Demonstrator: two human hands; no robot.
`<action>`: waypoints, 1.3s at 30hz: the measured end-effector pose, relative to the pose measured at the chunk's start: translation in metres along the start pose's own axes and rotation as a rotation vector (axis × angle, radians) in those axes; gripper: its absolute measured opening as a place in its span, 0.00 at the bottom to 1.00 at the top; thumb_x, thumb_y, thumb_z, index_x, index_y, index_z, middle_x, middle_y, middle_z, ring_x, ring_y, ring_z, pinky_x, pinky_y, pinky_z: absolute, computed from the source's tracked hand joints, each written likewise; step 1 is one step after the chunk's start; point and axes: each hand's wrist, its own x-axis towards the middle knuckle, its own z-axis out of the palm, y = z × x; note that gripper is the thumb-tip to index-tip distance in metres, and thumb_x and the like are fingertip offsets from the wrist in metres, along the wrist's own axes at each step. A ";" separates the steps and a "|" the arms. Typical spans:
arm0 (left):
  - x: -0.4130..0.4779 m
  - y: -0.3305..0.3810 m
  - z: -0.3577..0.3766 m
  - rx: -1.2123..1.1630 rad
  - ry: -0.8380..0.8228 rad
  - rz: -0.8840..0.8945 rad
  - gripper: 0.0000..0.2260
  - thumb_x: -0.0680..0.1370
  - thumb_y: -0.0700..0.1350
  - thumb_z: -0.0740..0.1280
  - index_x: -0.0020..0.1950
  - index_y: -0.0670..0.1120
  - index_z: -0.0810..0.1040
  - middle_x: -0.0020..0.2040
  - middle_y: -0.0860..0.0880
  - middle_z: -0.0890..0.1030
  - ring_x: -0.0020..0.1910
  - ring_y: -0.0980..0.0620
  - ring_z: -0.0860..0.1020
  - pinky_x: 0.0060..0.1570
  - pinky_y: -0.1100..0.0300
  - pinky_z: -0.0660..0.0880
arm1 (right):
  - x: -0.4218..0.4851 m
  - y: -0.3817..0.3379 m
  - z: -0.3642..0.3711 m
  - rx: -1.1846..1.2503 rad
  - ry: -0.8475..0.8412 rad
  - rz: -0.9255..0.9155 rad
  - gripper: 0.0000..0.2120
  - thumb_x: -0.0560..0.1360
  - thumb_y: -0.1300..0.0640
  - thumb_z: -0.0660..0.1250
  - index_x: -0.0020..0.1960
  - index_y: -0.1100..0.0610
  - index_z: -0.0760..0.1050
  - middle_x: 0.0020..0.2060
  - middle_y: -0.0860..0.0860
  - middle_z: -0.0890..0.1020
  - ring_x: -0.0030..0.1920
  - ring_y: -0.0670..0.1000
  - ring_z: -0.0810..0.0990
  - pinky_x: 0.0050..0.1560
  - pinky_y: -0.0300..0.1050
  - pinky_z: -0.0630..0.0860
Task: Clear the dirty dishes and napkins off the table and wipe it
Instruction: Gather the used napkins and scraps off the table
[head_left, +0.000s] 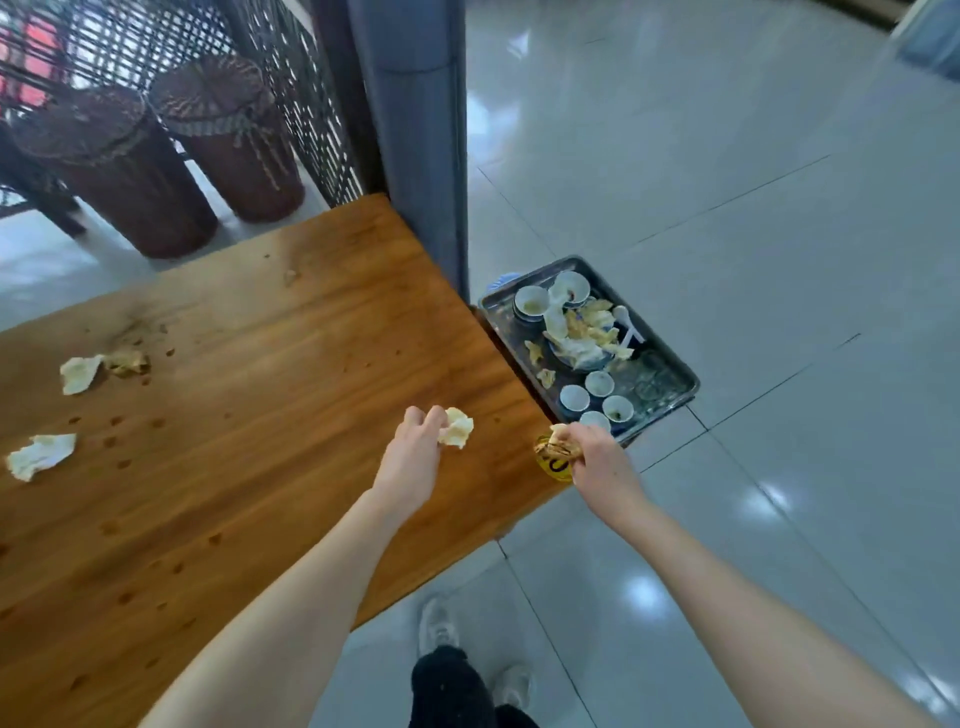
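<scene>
I see two dark woven stools (156, 166) at top left, side by side, behind them a lattice screen (291, 78). A grey pillar (415, 130) stands at the far edge; rest is glossy pale floor tiles (727, 182) w/ light reflections.

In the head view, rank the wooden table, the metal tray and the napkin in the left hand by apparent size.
1. Wooden table, by far the largest.
2. Metal tray.
3. Napkin in the left hand, smallest though nearer the camera.
</scene>
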 end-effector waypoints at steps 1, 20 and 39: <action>0.009 0.007 0.003 0.000 0.000 0.005 0.13 0.79 0.35 0.62 0.62 0.47 0.69 0.53 0.48 0.69 0.42 0.53 0.71 0.40 0.64 0.67 | 0.004 0.008 -0.004 0.014 -0.002 0.016 0.23 0.72 0.72 0.59 0.59 0.51 0.75 0.52 0.52 0.75 0.52 0.55 0.75 0.47 0.51 0.76; 0.220 0.091 0.031 -0.045 -0.025 0.142 0.12 0.80 0.37 0.62 0.62 0.47 0.70 0.54 0.47 0.69 0.43 0.53 0.72 0.42 0.62 0.74 | 0.171 0.086 -0.089 0.010 0.037 0.082 0.14 0.76 0.67 0.61 0.58 0.54 0.75 0.52 0.52 0.76 0.51 0.54 0.76 0.47 0.51 0.76; 0.339 0.147 0.103 -0.115 -0.093 -0.150 0.10 0.80 0.38 0.61 0.60 0.48 0.69 0.54 0.48 0.68 0.41 0.53 0.70 0.37 0.62 0.67 | 0.357 0.174 -0.111 -0.067 -0.251 -0.059 0.23 0.72 0.69 0.66 0.62 0.50 0.72 0.55 0.50 0.74 0.52 0.54 0.77 0.47 0.47 0.76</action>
